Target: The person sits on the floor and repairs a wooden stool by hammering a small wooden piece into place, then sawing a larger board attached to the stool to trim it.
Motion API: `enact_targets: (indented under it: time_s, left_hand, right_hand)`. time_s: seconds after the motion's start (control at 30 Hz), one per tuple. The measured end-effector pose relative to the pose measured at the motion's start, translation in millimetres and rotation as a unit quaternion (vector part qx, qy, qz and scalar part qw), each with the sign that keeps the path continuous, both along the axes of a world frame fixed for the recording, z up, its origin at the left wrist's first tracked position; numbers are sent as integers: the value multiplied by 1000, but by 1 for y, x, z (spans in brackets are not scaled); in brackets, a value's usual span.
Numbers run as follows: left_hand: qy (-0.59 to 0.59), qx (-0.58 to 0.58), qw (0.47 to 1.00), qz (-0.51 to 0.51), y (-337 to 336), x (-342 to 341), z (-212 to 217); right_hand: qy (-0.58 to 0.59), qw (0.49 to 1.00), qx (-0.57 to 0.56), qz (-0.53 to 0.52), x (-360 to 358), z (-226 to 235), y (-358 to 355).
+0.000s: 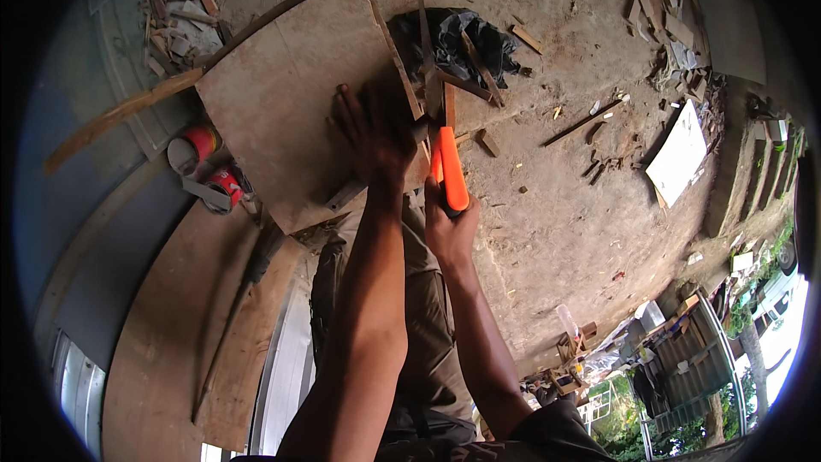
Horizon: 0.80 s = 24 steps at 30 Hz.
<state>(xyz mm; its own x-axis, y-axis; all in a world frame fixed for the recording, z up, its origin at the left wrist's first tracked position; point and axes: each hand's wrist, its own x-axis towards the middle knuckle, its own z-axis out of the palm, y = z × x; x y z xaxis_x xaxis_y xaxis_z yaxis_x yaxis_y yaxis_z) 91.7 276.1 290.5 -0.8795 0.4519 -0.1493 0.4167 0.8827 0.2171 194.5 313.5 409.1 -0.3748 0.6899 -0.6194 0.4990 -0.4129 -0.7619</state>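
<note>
My right hand [453, 227] is wrapped round the orange handle of a handsaw [453, 173]. The saw's long blade points away from me, just past the right edge of a wooden board [282, 77]. On that board my left hand [376, 133] lies pressed down, fingers stretched and spread. A narrow dark strip [346, 194] passes under the left hand and wrist toward the saw; its middle is hidden. Close to the blade, a short reddish-brown piece of wood [450, 107] shows beyond the handle.
Past the board lies a crumpled black plastic bag [457, 38] with wood pieces on it. Two red tins [203, 144] stand left of the board. Scraps litter the dirt floor, with a white sheet [678, 154] at right. A long stick [227, 334] lies on plywood [162, 325] at lower left.
</note>
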Motion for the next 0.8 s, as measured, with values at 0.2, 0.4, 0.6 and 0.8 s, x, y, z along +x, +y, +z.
enact_targets:
  time_s: [0.2,0.4,0.6,0.8]
  left_hand:
    - [1,-34,999,11,-2,-3,-6]
    - [-11,-50,999,9,-5,1,-5]
    - [9,3,1000,-7,-4,3,-4]
    - [-8,-5,1000,16,-2,-1,-3]
  right_hand:
    - [-112,983,89,116,81,87,-73]
    - [-138,979,65,132,77,92,-54]
    - [-71,991,80,82,-10,6,5]
    - [-117,973,119,161,101,96,-81]
